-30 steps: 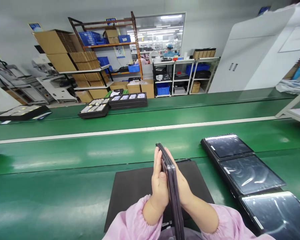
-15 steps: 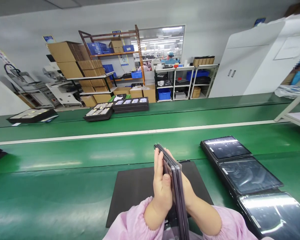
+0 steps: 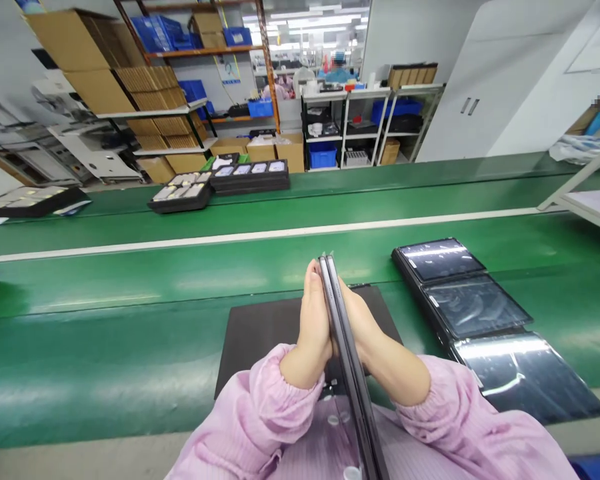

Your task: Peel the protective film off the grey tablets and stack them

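I hold a thin dark tablet [image 3: 341, 333] on edge between my palms, its narrow side toward the camera, running from above my fingertips down to my lap. My left hand [image 3: 312, 319] lies flat against its left face, fingers straight. My right hand [image 3: 364, 327] presses flat on its right face. Both sleeves are pink. Under my hands a black mat [image 3: 260, 330] lies on the green bench [image 3: 105, 333].
Three glossy dark tablets [image 3: 475, 308] lie in a row at my right on the bench. Black trays [image 3: 220, 181] with small parts and another tray [image 3: 30, 200] sit across the green conveyor. Shelves with cardboard boxes, blue bins and a white cabinet [image 3: 505, 87] stand behind.
The view has tilted down and drawn closer. The tablet has turned more edge-on between my palms, and my hands have come nearer my body.
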`<move>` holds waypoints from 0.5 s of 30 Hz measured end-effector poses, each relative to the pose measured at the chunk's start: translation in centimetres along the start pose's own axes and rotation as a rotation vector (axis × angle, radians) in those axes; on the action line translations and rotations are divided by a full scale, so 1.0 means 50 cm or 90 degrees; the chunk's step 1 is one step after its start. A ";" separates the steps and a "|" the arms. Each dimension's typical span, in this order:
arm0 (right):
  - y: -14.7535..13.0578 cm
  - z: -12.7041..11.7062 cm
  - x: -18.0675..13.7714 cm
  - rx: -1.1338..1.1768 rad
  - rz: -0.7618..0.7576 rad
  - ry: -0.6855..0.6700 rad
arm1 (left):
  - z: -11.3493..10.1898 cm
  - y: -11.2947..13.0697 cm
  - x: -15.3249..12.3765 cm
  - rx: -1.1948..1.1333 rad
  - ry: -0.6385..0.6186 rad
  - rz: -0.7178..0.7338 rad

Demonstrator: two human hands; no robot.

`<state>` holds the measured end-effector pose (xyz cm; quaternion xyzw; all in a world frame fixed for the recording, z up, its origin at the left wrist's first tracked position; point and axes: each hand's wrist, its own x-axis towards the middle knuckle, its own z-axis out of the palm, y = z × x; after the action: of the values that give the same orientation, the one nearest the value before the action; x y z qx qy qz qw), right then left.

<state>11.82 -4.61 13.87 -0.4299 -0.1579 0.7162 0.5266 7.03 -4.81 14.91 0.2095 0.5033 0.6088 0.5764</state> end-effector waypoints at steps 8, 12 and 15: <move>0.022 -0.014 0.012 0.009 0.086 0.046 | -0.016 -0.030 0.010 0.057 0.100 -0.080; 0.022 -0.014 0.014 0.007 0.083 0.043 | -0.013 -0.030 0.011 0.053 0.098 -0.089; 0.025 -0.016 0.015 0.004 0.096 0.054 | -0.013 -0.031 0.008 0.035 0.081 -0.089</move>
<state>11.60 -4.60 12.20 -0.4688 -0.1000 0.7355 0.4788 7.13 -4.94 13.18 0.1505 0.5687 0.5649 0.5786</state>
